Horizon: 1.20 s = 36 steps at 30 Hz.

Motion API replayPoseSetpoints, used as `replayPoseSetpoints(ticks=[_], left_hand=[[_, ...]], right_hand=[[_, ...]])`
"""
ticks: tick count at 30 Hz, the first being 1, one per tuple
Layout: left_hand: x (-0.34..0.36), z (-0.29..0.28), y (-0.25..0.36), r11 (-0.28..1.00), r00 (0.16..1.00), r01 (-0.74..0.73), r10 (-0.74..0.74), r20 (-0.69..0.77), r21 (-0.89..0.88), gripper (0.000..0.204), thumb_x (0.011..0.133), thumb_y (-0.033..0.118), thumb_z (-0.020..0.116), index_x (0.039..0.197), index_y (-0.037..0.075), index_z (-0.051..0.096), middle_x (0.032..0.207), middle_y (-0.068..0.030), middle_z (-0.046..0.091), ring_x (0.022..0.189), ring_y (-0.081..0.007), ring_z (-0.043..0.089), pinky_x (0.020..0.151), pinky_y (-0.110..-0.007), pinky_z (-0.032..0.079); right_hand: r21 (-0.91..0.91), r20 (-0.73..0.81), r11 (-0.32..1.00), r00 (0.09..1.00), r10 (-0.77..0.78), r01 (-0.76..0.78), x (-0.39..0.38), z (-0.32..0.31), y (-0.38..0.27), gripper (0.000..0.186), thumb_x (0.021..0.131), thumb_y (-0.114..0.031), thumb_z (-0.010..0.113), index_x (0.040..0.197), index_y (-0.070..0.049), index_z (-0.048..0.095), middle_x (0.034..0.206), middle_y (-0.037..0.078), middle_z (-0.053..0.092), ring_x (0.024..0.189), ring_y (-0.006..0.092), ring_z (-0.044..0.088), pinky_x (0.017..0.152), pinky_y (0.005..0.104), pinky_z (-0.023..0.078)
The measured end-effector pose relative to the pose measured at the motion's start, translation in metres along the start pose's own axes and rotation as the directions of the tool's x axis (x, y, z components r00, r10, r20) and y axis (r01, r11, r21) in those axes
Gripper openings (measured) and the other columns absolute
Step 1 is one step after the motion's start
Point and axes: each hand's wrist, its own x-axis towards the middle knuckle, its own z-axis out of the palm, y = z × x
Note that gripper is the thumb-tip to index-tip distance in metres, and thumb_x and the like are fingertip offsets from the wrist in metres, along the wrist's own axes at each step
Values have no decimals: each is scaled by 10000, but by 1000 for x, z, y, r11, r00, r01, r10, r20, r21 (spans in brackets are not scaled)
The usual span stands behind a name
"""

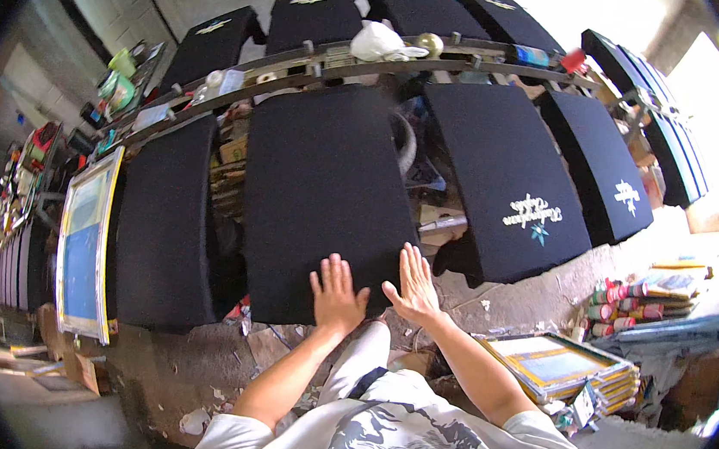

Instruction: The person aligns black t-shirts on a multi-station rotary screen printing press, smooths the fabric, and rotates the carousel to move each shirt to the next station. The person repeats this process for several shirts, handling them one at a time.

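Observation:
A plain black fabric (321,177) covers the board directly in front of me. My left hand (338,295) lies flat near its lower edge, fingers straight and slightly spread, holding nothing. My right hand (411,288) rests on the cloth at its lower right corner, fingers stretched out with nothing in them. Beside it on the right is another black-covered board (496,151) with a pale printed design and a small blue-green shape. A plain black-covered board (162,205) stands to the left.
More black-covered boards line the back rail (332,64), which carries a white bag (377,43) and jars. A screen frame (85,241) with blue mesh leans at left. At lower right lie stacked frames (554,364) and squeegees (628,311). The floor (154,378) is littered with scraps.

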Motion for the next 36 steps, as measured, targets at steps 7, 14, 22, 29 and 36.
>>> replayPoseSetpoints(ticks=[7, 14, 22, 29, 36], left_hand=[[66, 16, 105, 921, 929, -369, 365, -54, -125, 737, 965, 416, 457, 1488, -86, 329, 1592, -267, 247, 1479, -421, 236, 1180, -589, 191], [131, 19, 139, 960, 967, -244, 251, 33, -135, 780, 987, 511, 433, 1514, -49, 304, 1609, -212, 257, 1507, -361, 197, 1208, -560, 126], [180, 23, 162, 978, 983, -176, 181, 35, -108, 716, 961, 483, 510, 1441, -40, 417, 1523, -196, 409, 1468, -339, 292, 1203, -574, 149], [185, 36, 173, 977, 986, -140, 123, -114, -157, 507, 918, 334, 608, 1282, -12, 534, 1410, -174, 491, 1373, -354, 399, 1157, -601, 233], [184, 39, 283, 865, 926, -377, 347, -148, -332, 451, 901, 278, 618, 1260, 14, 548, 1430, -188, 454, 1371, -369, 399, 1123, -686, 209]], right_hand=[[512, -299, 857, 924, 239, -56, -30, -36, 25, 547, 991, -326, 574, 1396, 35, 500, 1435, 234, 512, 1353, 352, 483, 1104, 385, 397], [844, -357, 526, 622, 697, -105, -77, -103, 132, 173, 987, -128, 617, 1010, 27, 691, 793, 73, 714, 670, 103, 657, 606, 245, 527], [883, -379, 461, 448, 810, -86, -84, -165, 249, 190, 973, -168, 641, 918, 10, 678, 725, 67, 668, 563, 109, 616, 517, 239, 520], [842, -321, 409, 281, 904, -353, -98, -169, 287, 356, 947, -254, 659, 669, -46, 584, 571, 41, 592, 480, 103, 555, 437, 263, 440], [920, 157, -75, 186, 970, -385, -111, -166, 312, 748, 971, -715, 313, 877, -35, 611, 699, 89, 629, 518, 216, 611, 473, 328, 519]])
